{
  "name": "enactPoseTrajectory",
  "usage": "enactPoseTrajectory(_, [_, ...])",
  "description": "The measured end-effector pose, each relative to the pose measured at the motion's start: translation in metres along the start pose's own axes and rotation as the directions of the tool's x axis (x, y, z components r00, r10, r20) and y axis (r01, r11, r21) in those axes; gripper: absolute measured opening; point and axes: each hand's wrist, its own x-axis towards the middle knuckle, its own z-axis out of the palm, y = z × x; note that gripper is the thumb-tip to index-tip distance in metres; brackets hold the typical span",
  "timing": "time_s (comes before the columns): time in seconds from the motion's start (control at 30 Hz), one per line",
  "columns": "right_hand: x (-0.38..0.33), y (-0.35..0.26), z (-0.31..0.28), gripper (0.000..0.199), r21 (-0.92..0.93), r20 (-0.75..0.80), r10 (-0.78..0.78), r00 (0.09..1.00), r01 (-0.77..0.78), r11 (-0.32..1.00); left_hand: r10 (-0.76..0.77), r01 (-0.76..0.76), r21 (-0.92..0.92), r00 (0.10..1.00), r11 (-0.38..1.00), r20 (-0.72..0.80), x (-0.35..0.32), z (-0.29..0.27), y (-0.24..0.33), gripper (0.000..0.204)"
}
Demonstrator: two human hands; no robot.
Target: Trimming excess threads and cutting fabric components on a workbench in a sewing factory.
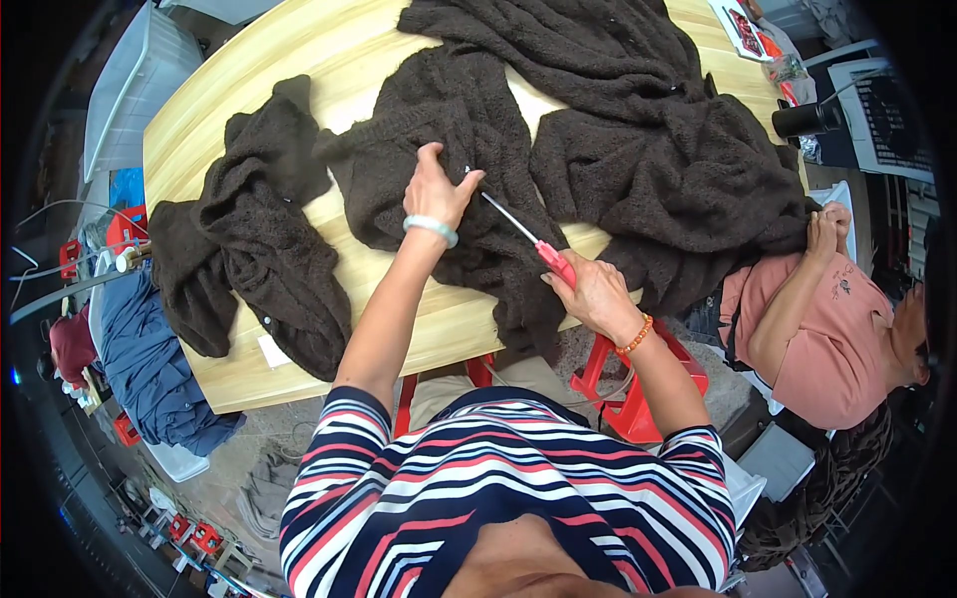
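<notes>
The right hand (590,297) is covering the rear end of the red-handled tool (554,262), while the tool's tip, near the left hand (439,199), is showing too small for its shape to be told (a pale speck (468,168) beside it is looking just as unclear). The top edge is cutting off 1 large brown garment (588,50). At the right, a co-worker in pink (837,349) is fading into the dark rim. At the left, 1 small figure in maroon (73,344) is appearing too blurred for detail.

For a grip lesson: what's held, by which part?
The right hand holds a metal-shafted tool by its red handle; for the left hand, I can't tell.
</notes>
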Motion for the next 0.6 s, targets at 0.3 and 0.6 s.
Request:
enactPoseTrajectory(0.3, [0.003,-0.01,-0.004,0.032,-0.046,0.018,0.02,1.0,-0.019,0.999,-0.209,0.531,-0.709,0.843,0.464,0.495,0.017,0.024,-0.052,0.007])
enactPoseTrajectory(0.6, [0.026,-0.021,0.002,0.025,-0.12,0.057,-0.119,0.991,0.125,0.985,-0.124,0.649,-0.751,0.761,0.12,0.637,0.004,0.013,-0.069,0.012])
